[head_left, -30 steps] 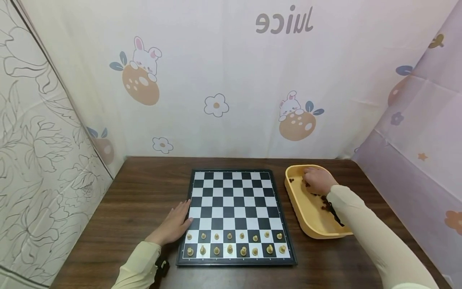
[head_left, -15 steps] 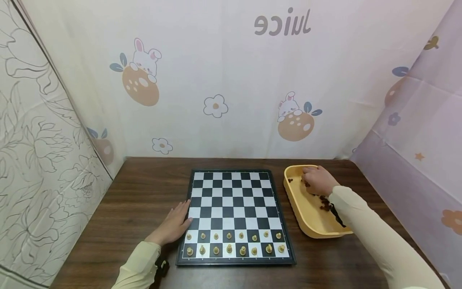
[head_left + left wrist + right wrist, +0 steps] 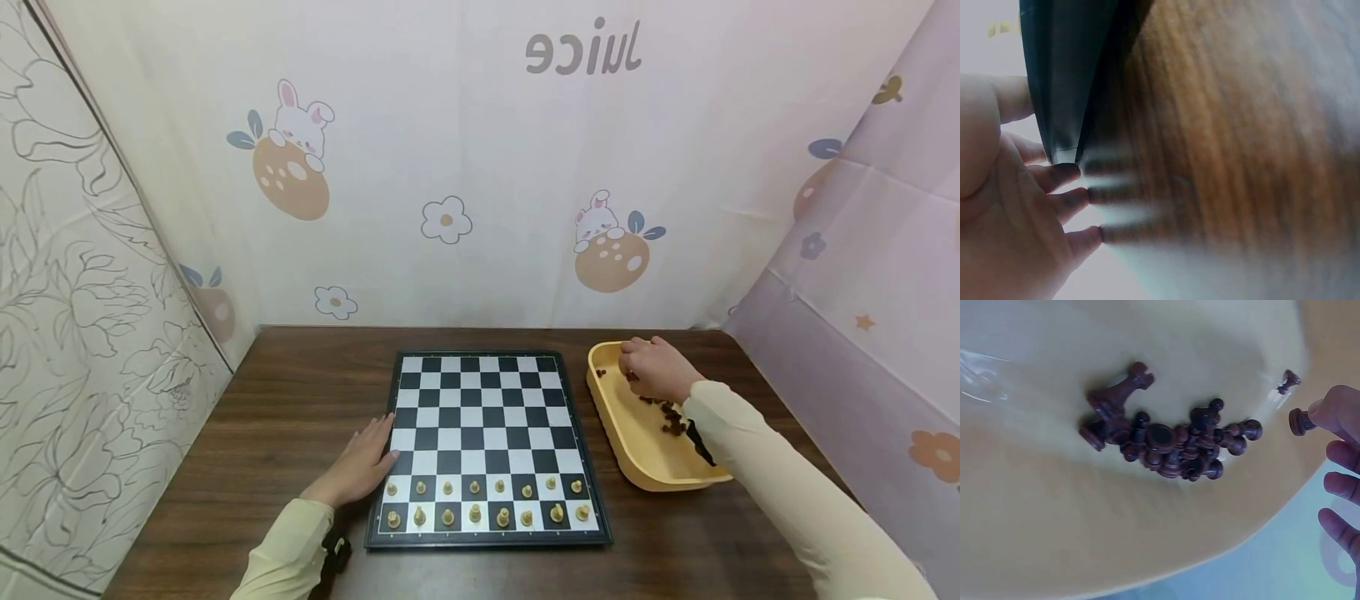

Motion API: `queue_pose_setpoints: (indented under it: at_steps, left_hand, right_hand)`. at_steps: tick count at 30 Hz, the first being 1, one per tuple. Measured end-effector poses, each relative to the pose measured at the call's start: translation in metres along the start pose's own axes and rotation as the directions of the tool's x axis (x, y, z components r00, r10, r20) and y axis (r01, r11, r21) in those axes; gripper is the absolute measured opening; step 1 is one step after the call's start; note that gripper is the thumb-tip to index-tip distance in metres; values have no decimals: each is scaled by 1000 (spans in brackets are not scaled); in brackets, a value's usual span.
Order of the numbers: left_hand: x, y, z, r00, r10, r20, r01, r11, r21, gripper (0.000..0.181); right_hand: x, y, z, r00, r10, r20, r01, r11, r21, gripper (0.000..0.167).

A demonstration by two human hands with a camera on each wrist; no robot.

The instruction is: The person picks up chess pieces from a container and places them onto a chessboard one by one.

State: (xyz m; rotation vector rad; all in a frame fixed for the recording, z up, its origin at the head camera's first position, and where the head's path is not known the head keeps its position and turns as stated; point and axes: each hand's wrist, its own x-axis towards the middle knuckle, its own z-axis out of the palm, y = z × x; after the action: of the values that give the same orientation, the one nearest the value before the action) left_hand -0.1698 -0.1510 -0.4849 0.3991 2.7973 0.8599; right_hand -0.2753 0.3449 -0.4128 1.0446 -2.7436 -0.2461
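My right hand [image 3: 660, 367] is over the far end of a yellow plastic tray [image 3: 626, 446]. Its thumb and index finger pinch a dark brown chess piece [image 3: 1299, 422]; the base shows, the top is hidden by the fingers. Below lies a pile of dark brown chess pieces [image 3: 1172, 447], and one small piece [image 3: 1289, 381] sits apart from it. My left hand [image 3: 356, 467] rests with extended fingers against the left edge of a black-and-white chessboard [image 3: 472, 417]. In the left wrist view, its fingers touch the board's dark side [image 3: 1066, 69].
Two rows of gold chess pieces [image 3: 475, 512] stand on the board's near side. Board and tray sit on a dark brown wooden table [image 3: 300, 375]. Printed curtains [image 3: 450, 125] hang behind the table and on both sides.
My right hand has lifted slightly from the tray floor with the chess piece, uncovering more of the pile. The head view has shifted a little. The left hand stays in place.
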Motion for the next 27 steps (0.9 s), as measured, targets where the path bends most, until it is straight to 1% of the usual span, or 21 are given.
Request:
queue_pose_setpoints:
  at_steps: [9, 18, 27]
  left_hand:
    - [-1, 2, -1, 1000, -11, -1, 11, 1000, -1, 60]
    - [0, 1, -1, 1000, -22, 3, 22, 1000, 4, 62]
    - [1, 1, -1, 1000, -23, 9, 23, 1000, -2, 62]
  right_hand:
    - [8, -2, -12, 1000, -17, 13, 17, 1000, -18, 16]
    - [16, -6, -25, 1000, -3, 10, 3, 1000, 0, 17]
    - [26, -13, -32, 1000, -3, 18, 3, 1000, 6, 16]
